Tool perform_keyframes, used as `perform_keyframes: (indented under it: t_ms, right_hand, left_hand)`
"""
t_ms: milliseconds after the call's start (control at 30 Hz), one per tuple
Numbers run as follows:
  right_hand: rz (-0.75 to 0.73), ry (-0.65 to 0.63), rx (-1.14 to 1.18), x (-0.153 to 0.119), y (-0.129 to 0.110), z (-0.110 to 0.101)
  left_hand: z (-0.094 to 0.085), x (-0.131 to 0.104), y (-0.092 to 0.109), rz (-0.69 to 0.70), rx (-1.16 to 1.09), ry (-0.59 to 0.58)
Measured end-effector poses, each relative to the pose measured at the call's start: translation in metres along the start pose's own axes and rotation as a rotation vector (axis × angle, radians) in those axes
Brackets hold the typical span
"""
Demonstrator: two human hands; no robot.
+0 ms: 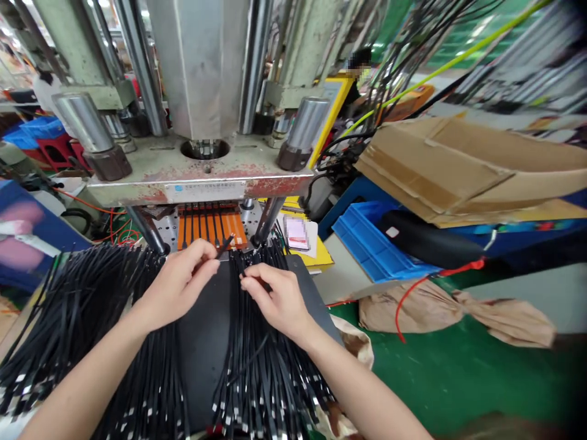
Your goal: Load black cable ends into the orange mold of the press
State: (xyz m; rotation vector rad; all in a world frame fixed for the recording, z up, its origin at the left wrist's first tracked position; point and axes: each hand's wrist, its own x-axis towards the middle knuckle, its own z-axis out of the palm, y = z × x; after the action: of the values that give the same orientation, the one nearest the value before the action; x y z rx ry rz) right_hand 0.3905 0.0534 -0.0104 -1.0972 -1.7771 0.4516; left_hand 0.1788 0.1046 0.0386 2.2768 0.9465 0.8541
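Note:
My left hand (186, 281) pinches the end of a black flat cable (225, 245) between thumb and fingers, and the cable's tip points toward the press. Just in front of it, an orange fixture (208, 227) lies under the press plate, with several black cables set side by side in its slots. My right hand (277, 299) is closed at the top ends of a thick bundle of black cables (263, 373), its fingertips pinching a cable there. Another pile of black cables (87, 293) spreads under and beside my left forearm. Many lower cable ends carry shiny metal connectors.
A hydraulic press (202, 177) with steel columns stands directly ahead. On the right are a phone (297, 233) on a yellow surface, a blue crate (367, 244), a cardboard box (458, 165) and a brown sack (413, 308). Another person (353, 91) is in the background.

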Motion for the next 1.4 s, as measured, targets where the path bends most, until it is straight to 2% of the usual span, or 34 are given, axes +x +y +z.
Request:
perform_keyframes:
  t_ms: [133,200,300,400,500,633,767,833,900,933,967,1067,1100,1167,1267,1400]
  right_hand:
    - [0.045,0.128,0.203,0.011,-0.009,0.007]
    - [0.108,0.157,0.33,0.015,-0.008,0.009]
    - [0.189,0.15,0.452,0.016,-0.004,0.01]
    - [0.152,0.079,0.336,0.01,0.002,0.012]
    - [0.078,-0.044,0.124,0.004,0.016,0.016]
    - [0.113,-0.123,0.013,0.013,0.052,0.021]
    - [0.2,-0.003,-0.066,0.056,0.091,0.025]
    - [0.218,0.079,-0.065,0.081,0.105,0.028]
    - [0.236,0.108,-0.046,0.102,0.114,0.031]
    - [0.245,0.103,-0.049,0.109,0.117,0.032]
    - [0.253,0.091,-0.065,0.115,0.118,0.033]
    - [0.285,0.041,-0.137,0.122,0.12,0.035]
    - [0.301,0.015,-0.139,0.121,0.119,0.034]
    - [0.312,-0.029,-0.126,0.118,0.117,0.031]
    - [0.273,-0.041,-0.156,0.113,0.117,0.026]
    - [0.261,-0.028,-0.299,0.113,0.119,0.029]
  left_hand:
    - [0.014,0.018,0.015,0.068,-0.216,-0.062]
    - [0.019,0.027,0.017,0.049,-0.338,-0.074]
    - [0.024,0.037,0.019,-0.061,-0.532,-0.06]
    - [0.026,0.048,0.02,-0.124,-0.592,-0.006]
    - [0.025,0.061,0.016,-0.079,-0.531,0.141]
    - [0.013,0.085,0.018,0.159,-0.237,0.347]
    - [0.008,0.102,0.021,0.356,0.014,0.318]
    - [0.016,0.102,0.01,0.342,0.058,0.335]
    - [0.028,0.096,-0.012,0.245,0.113,0.365]
    - [0.034,0.092,-0.026,0.204,0.164,0.326]
    - [0.04,0.088,-0.041,0.193,0.231,0.232]
    - [0.052,0.075,-0.074,0.283,0.427,-0.147]
    - [0.055,0.071,-0.08,0.302,0.467,-0.225]
    - [0.057,0.064,-0.083,0.301,0.531,-0.288]
    - [0.058,0.057,-0.076,0.283,0.637,-0.335]
    - [0.056,0.066,-0.072,0.229,0.684,-0.376]
